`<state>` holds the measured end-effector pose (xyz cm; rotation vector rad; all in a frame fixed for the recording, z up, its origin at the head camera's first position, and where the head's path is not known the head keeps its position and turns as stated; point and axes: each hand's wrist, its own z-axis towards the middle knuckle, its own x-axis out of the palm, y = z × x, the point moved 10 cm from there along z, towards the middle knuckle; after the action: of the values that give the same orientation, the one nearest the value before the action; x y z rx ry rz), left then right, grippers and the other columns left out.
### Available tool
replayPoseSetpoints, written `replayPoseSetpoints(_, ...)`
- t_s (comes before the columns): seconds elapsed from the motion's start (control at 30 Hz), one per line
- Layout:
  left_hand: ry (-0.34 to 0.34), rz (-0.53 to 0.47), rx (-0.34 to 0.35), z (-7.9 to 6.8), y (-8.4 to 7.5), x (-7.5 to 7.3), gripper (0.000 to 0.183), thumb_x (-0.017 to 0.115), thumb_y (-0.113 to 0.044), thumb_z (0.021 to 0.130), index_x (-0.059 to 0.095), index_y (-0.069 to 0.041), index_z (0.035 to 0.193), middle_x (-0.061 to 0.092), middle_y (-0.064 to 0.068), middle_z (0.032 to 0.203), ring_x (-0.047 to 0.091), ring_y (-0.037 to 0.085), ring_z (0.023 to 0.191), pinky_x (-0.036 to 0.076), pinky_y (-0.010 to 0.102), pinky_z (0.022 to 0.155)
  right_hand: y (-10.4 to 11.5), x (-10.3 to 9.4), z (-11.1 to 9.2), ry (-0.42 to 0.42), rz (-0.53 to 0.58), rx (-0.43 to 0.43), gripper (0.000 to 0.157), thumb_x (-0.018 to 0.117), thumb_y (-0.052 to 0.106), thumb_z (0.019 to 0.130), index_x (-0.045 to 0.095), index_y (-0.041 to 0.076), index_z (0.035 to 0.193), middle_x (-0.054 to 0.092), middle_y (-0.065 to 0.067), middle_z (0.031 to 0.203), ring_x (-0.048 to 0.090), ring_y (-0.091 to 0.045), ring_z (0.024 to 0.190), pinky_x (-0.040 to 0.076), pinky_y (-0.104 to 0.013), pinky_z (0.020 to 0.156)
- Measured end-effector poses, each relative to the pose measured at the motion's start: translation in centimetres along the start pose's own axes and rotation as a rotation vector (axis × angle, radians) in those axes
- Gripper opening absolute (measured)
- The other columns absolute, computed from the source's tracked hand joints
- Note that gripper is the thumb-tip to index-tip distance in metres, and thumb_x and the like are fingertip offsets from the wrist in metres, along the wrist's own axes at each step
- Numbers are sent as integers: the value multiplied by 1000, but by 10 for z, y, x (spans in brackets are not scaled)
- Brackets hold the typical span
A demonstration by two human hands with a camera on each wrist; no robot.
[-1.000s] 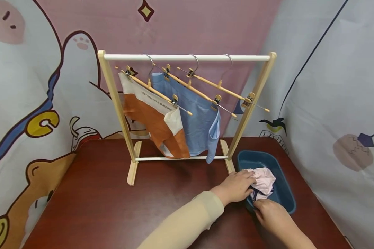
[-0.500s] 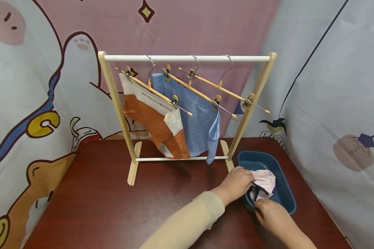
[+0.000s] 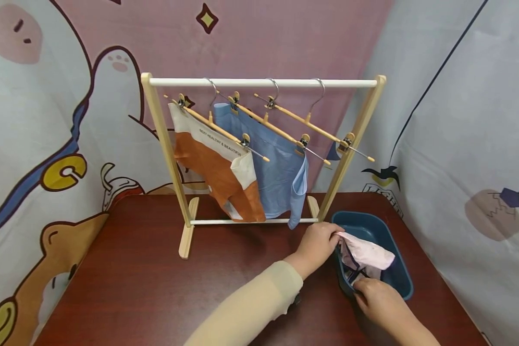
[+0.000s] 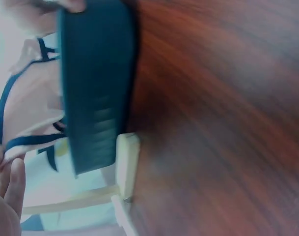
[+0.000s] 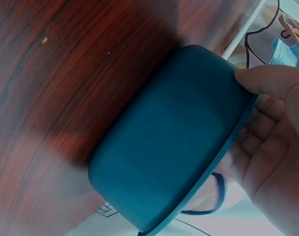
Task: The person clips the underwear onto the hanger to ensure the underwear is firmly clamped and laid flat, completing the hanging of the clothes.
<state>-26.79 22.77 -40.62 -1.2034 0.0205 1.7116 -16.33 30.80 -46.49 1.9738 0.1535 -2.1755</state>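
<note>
My left hand [image 3: 315,245] pinches an edge of a pale pink pair of underpants [image 3: 369,252] with dark navy trim, holding that corner up over the left rim of a dark teal basin [image 3: 401,257]. The rest of the garment drapes down into the basin. In the left wrist view the underpants [image 4: 34,101] stretch from my fingertips along the basin's side. My right hand [image 3: 380,300] grips the near left rim of the basin, thumb on the outer wall and fingers curled inside, as the right wrist view shows of the basin [image 5: 154,147].
A wooden rack [image 3: 164,144] with a white rail stands behind, its right foot beside the basin. Orange-and-cream underpants [image 3: 218,168] and a light blue garment [image 3: 277,173] hang there from clip hangers. A bare clip hanger [image 3: 307,120] hangs at the right. Printed cloth [image 3: 458,120] surrounds the table.
My left hand has moved from over the garment up and to the left, lifting an edge of the pink underpants. My right hand stays at the basin's rim.
</note>
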Motion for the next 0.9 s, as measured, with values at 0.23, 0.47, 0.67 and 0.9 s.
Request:
replayPoseSetpoints(0.23,-90,-194,-69,-3,11,-46,12,66,-17,88,74,-15,97,72,-7,89,59,-3,76,43,5,69,1,0,0,-14,-1,-20,22,74,9,70,57,22,67,55,11,68,56,-9,64,47,-33,60)
replayPoseSetpoints(0.47,-160,-248,-72,-22,25,-92,9,70,-15,85,75,-12,92,72,-5,80,57,-2,67,44,6,62,2,-5,-1,-60,-8,-28,21,76,9,67,59,21,67,57,8,69,60,-15,66,48,-36,59)
replayPoseSetpoints(0.67,-180,-232,-89,-48,52,-119,7,69,-7,80,74,-10,83,69,-3,71,60,3,64,46,11,59,0,-1,0,-13,20,16,22,75,9,70,57,21,66,59,7,68,59,-15,64,47,-37,58)
replayPoseSetpoints(0.9,-75,-122,-166,-86,90,-125,8,70,-7,76,73,-14,78,66,-8,68,55,1,61,46,14,58,-1,2,0,18,13,23,23,76,11,72,56,22,67,57,9,69,57,-12,65,47,-37,60)
